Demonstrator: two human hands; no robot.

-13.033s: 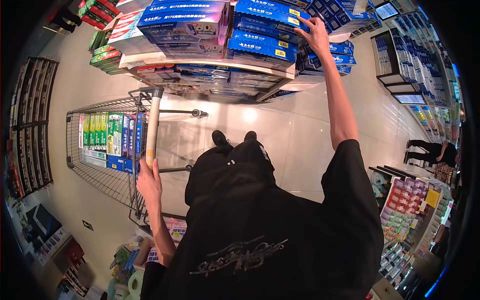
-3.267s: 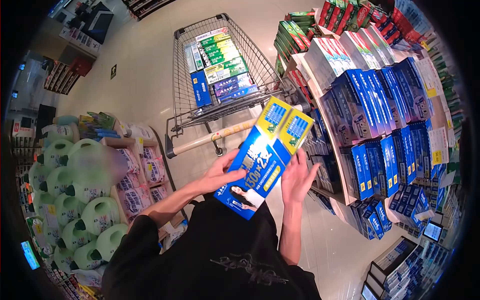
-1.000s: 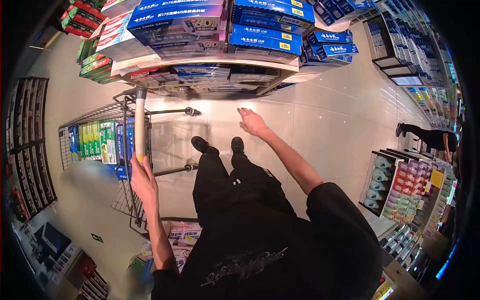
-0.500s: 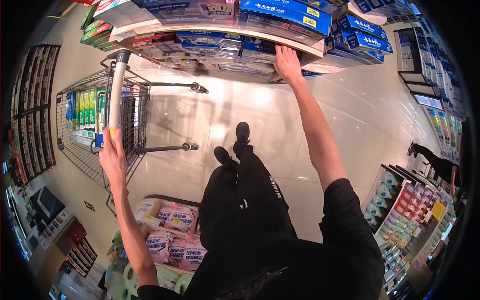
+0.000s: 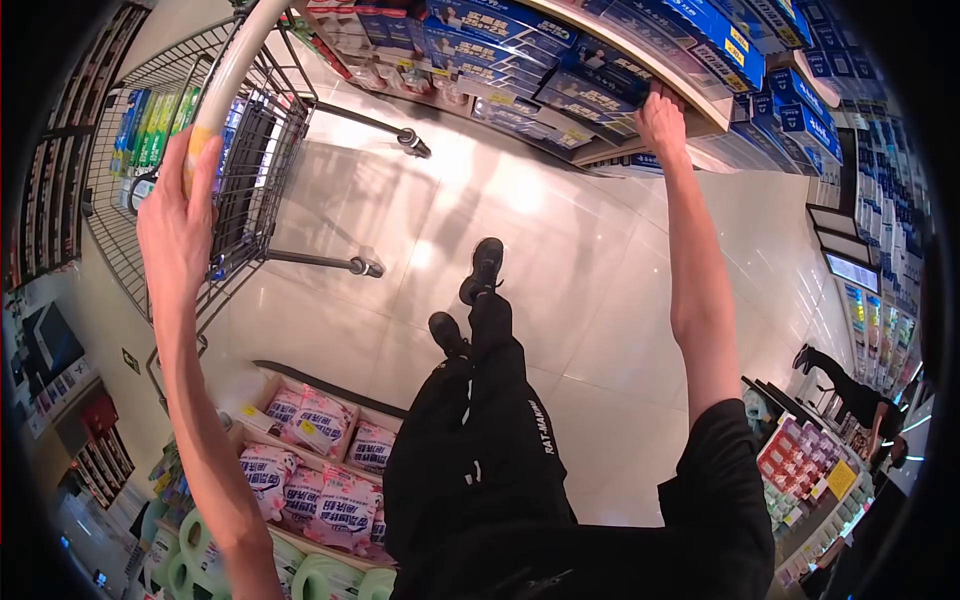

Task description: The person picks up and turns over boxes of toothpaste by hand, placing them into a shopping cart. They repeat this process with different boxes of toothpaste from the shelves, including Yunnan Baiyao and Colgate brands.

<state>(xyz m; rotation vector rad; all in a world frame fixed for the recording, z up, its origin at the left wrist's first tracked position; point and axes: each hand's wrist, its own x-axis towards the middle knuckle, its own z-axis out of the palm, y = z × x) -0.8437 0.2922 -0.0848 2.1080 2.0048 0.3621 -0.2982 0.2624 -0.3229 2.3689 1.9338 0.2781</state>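
My left hand [image 5: 180, 215] is wrapped round the pale handle [image 5: 235, 85] of a wire shopping cart [image 5: 285, 120] at the upper left. Green, blue and white boxes [image 5: 160, 125] stand inside the cart. At the upper right my right hand [image 5: 662, 125] reaches in under a shelf board [image 5: 700, 100], beside stacked blue boxes [image 5: 600, 100]. Its fingertips are partly hidden at the shelf, and I cannot tell whether they hold a box.
Bins of pink and white bags [image 5: 320, 420] stand at the lower left, with pale green bottles [image 5: 325, 580] below. Another person in dark clothes [image 5: 850, 385] is at the far right, near a shelf of bottles [image 5: 800, 460]. Tiled floor [image 5: 590, 300] lies ahead.
The view has turned and come nearer the shelf, so more stacked blue boxes show under the board. My left hand stays on the cart handle; my right hand is still at the shelf.
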